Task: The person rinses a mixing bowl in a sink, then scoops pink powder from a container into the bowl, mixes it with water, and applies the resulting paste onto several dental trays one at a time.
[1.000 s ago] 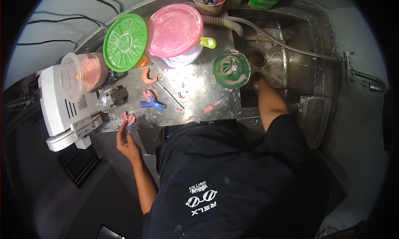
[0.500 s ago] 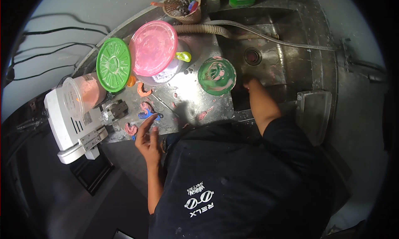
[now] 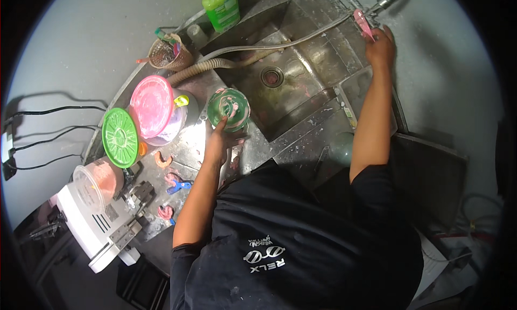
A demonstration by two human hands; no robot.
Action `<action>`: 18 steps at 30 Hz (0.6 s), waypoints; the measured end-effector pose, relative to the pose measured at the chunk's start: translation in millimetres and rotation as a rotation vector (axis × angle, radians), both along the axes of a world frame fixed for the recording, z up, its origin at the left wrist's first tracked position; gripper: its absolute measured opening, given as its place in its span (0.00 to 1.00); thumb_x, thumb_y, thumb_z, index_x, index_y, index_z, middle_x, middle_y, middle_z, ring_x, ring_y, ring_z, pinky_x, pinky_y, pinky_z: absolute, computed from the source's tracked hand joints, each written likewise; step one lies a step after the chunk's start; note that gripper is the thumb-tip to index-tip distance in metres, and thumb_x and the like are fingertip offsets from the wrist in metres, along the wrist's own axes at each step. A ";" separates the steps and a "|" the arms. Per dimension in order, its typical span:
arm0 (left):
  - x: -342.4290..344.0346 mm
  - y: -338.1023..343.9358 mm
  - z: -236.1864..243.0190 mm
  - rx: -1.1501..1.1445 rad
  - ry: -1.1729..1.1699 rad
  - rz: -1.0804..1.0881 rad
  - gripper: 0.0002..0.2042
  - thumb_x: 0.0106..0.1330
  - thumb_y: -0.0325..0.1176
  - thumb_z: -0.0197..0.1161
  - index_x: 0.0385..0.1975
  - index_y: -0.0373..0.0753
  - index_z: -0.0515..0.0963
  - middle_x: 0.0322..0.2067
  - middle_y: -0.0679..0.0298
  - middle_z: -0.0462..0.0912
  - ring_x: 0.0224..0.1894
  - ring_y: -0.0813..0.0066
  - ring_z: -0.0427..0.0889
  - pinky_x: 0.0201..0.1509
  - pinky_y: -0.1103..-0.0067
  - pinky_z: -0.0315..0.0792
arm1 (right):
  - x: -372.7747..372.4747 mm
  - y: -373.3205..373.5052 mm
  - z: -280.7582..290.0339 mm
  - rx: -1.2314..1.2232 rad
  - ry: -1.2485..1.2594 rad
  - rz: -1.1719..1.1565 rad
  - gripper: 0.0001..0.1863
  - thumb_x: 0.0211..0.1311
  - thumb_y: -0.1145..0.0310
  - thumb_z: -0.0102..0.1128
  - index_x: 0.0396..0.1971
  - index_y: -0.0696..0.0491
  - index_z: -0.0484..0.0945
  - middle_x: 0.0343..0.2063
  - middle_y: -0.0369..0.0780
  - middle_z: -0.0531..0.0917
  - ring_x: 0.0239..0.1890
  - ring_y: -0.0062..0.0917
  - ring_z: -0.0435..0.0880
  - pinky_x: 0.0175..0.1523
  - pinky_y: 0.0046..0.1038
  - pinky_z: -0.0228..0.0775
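Observation:
A green mixing bowl [image 3: 235, 97] streaked with pink paste stands at the sink's left edge. My left hand [image 3: 216, 143] grips its near side, a digit over the rim and the other fingers low against the wall. At the upper right, my right hand [image 3: 380, 47] is closed around a pink, paddle-shaped spatula [image 3: 362, 22], just below the metal tap [image 3: 383, 3]. The spatula's lower end is hidden in the hand. Left of my left arm lie a blue impression tray [image 3: 179, 187] with pink material, another pink-filled tray [image 3: 165, 212] and an orange horseshoe-shaped piece [image 3: 162, 159].
A steel sink [image 3: 301, 67] lies between my hands, crossed by a grey hose [image 3: 269, 50] beside a ribbed hose [image 3: 196, 71]. Tubs with a pink lid [image 3: 151, 105] and a green lid [image 3: 119, 137] stand left, near a white machine [image 3: 89, 218]. A green bottle [image 3: 222, 11] stands behind.
My view has swung right. My right hand has risen from the sink to the tap, with the spatula now visible. My left hand has moved from beside the blue tray to the bowl.

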State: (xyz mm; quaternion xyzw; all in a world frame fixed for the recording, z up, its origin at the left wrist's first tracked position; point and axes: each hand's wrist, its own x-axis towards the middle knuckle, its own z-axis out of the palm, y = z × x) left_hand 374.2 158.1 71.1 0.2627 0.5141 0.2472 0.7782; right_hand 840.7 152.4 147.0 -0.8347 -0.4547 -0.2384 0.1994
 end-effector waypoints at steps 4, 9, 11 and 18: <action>1.7 3.8 -15.8 -0.005 -0.074 0.008 0.28 0.71 0.43 0.53 0.66 0.43 0.52 0.53 0.47 0.74 0.43 0.49 0.83 0.34 0.64 0.84 | 21.9 7.5 -19.4 -0.041 0.204 0.135 0.13 0.54 0.63 0.70 0.35 0.55 0.81 0.53 0.53 0.76 0.52 0.49 0.77 0.51 0.39 0.71; 0.8 12.3 -36.8 -0.024 -0.147 0.004 0.24 0.73 0.45 0.48 0.66 0.45 0.55 0.54 0.51 0.73 0.43 0.53 0.82 0.34 0.65 0.84 | 15.1 5.4 -26.8 0.001 0.235 0.193 0.13 0.54 0.64 0.70 0.35 0.55 0.82 0.56 0.53 0.74 0.51 0.49 0.77 0.51 0.39 0.71; 0.0 15.1 -44.3 -0.122 -0.244 0.030 0.22 0.76 0.48 0.39 0.66 0.49 0.55 0.57 0.52 0.71 0.48 0.54 0.80 0.33 0.62 0.83 | 10.5 1.3 -25.1 -0.019 0.171 0.197 0.13 0.52 0.66 0.71 0.37 0.55 0.82 0.62 0.54 0.68 0.56 0.47 0.75 0.53 0.38 0.72; -3.8 10.3 -61.3 -0.112 -0.322 0.116 0.24 0.76 0.52 0.36 0.66 0.47 0.55 0.58 0.51 0.70 0.52 0.51 0.79 0.36 0.58 0.83 | 12.8 -14.0 -15.0 -0.271 0.200 0.183 0.12 0.52 0.72 0.70 0.38 0.55 0.84 0.67 0.53 0.60 0.66 0.43 0.67 0.62 0.35 0.68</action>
